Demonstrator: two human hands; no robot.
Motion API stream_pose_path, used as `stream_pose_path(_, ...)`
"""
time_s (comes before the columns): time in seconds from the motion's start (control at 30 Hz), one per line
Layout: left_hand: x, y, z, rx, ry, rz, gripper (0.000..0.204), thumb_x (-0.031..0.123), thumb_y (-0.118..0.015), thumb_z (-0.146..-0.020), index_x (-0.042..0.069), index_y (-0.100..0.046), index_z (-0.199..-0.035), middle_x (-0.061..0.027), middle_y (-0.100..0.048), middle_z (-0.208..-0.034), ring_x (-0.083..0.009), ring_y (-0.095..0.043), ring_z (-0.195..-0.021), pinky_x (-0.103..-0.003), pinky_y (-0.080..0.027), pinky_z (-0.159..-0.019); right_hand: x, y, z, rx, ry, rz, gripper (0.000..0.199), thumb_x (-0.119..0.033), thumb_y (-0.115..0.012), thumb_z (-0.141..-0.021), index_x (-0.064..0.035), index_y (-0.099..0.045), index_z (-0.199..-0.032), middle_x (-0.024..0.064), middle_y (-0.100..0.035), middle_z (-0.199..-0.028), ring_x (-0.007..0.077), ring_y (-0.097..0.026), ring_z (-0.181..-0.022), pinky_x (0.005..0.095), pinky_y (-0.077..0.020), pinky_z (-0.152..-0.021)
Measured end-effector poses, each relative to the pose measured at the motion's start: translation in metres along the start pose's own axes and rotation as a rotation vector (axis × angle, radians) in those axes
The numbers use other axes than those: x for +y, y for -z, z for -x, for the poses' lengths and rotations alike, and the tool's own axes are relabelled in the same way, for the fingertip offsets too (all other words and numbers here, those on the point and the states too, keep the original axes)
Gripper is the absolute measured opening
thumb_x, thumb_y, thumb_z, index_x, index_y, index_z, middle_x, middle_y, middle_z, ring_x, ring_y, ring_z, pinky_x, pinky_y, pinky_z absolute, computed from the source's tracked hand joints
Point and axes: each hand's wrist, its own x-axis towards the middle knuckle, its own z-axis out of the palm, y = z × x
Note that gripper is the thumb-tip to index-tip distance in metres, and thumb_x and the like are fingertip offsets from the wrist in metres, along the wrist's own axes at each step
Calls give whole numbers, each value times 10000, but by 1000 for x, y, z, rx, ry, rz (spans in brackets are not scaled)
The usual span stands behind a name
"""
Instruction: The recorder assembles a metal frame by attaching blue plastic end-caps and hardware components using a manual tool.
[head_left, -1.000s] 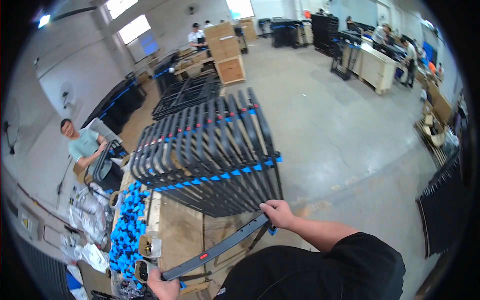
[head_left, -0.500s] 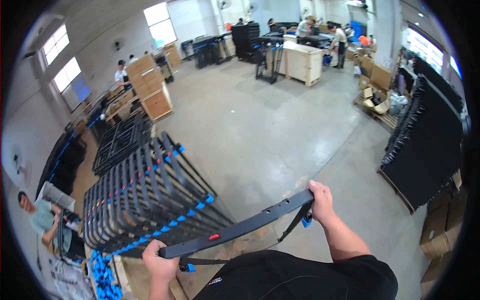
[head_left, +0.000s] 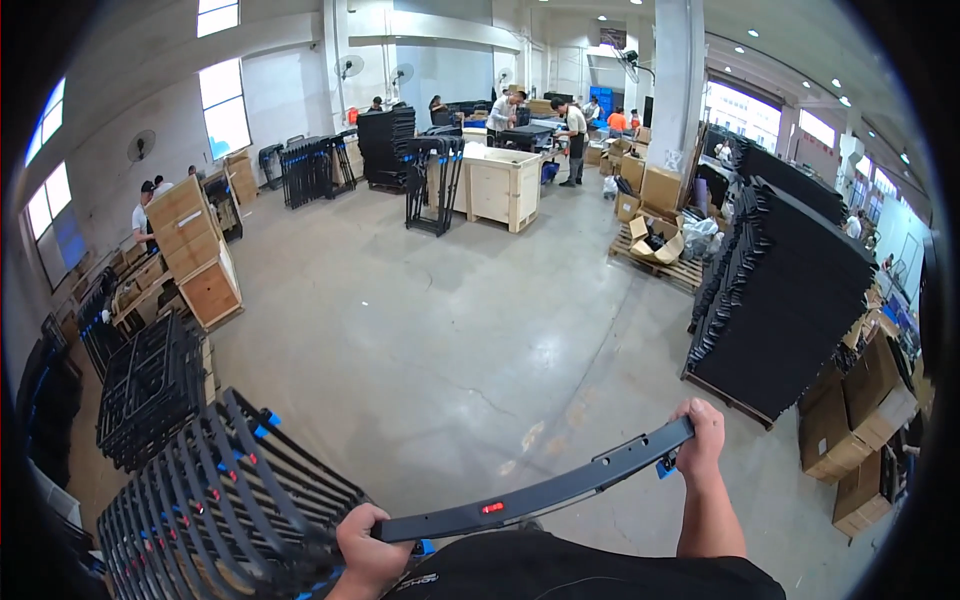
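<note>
Stacked black frames (head_left: 200,490) low left, bare concrete floor (head_left: 450,330) ahead. Long dark curved bar (head_left: 540,490), red button mid-length, held level at chest; left hand (head_left: 365,545) and right hand (head_left: 700,440) fingers wrapped around its ends.

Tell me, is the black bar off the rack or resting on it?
Off: both hands, left hand and right hand, hold the bar above the floor.

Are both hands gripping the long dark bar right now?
Yes: the left hand grips one end of the dark bar and the right hand the other.
</note>
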Motion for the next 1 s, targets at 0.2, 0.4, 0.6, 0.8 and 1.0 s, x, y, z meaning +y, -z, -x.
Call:
stream_pose_path(0.2,-45,-90,-85,47,17,-59,300,99,-850,-604,55,-563,-679,-67,-514,-590,-154,-528,-543,-291,-432,-532,80,-37,-120,-63,-29,68,400,-333,-551,-936,1,-585,-718,64,-547,-672,145,-492,-668,308,-380,-631)
stream_pose_path(0.4,-49,-124,-145,257,281,-280,284,78,-815,-629,50,-540,-693,-65,-522,-619,-157,-509,-578,-319,-445,-567,165,-149,-260,-333,-203,-11,326,-250,-559,-924,-6,-564,-707,26,-506,-683,135,-465,-685,303,-364,-647)
stream_pose_path(0.6,-55,-112,-178,361,319,-432,265,84,-807,-595,51,-566,-701,-128,-560,-661,-324,-569,-600,-377,-447,-551,238,-293,-325,-538,-189,-227,367,-263,-510,-946,-36,-490,-657,69,-507,-656,177,-471,-655,336,-370,-646)
stream_pose_path(0.8,-77,-86,-154,584,543,-535,285,86,-808,-605,53,-533,-673,-112,-539,-634,-295,-552,-569,-375,-417,-524,239,-472,-318,-920,-223,-382,354,-233,-512,-946,-30,-471,-660,83,-499,-654,166,-464,-644,330,-374,-624)
stream_pose_path(1.0,-90,-68,-148,840,728,-599,279,103,-816,-638,53,-543,-677,-114,-551,-626,-271,-561,-558,-362,-427,-522,209,-626,-286,-1186,-272,-455,381,-272,-534,-945,-26,-485,-658,89,-501,-634,174,-460,-623,326,-373,-612)
